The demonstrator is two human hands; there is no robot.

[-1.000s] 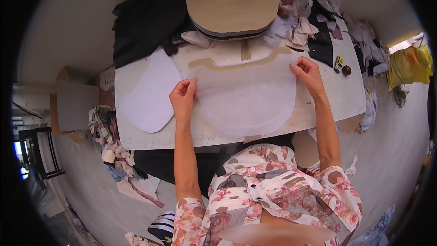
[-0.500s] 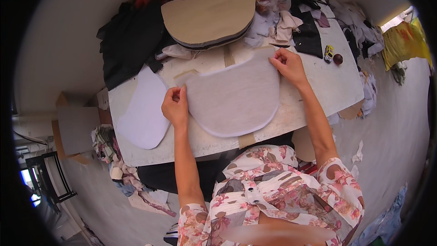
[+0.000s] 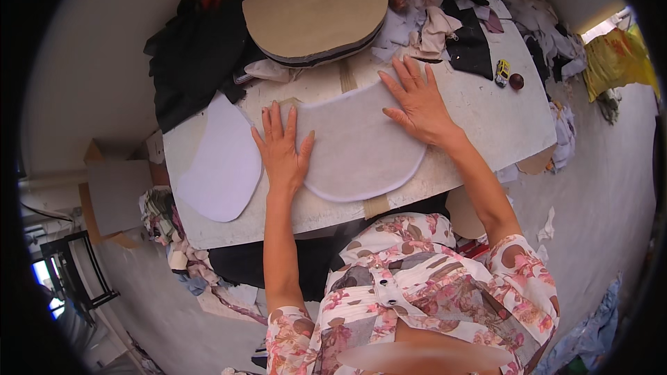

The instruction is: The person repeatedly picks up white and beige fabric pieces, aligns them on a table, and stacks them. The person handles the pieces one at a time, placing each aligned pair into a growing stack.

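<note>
Now you are pressing both hands, left hand (image 3: 283, 156) and right hand (image 3: 417, 103), flat and open on the white fabric panel (image 3: 354, 146), keeping it smooth against the table (image 3: 486, 125).

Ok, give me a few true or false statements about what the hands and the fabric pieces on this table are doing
1. Both hands lie flat, fingers spread, on the pale half-round fabric piece. True: the left hand is at its left edge, the right hand near its upper right.
2. The right hand holds scissors. False: it is open and holds nothing.
3. A second white cut piece lies left of the left hand. True.
4. The stack of tan half-round pieces sits at the near table edge. False: it is at the far side, beyond the hands.
5. A small yellow object lies on the table's right part. True.
</note>
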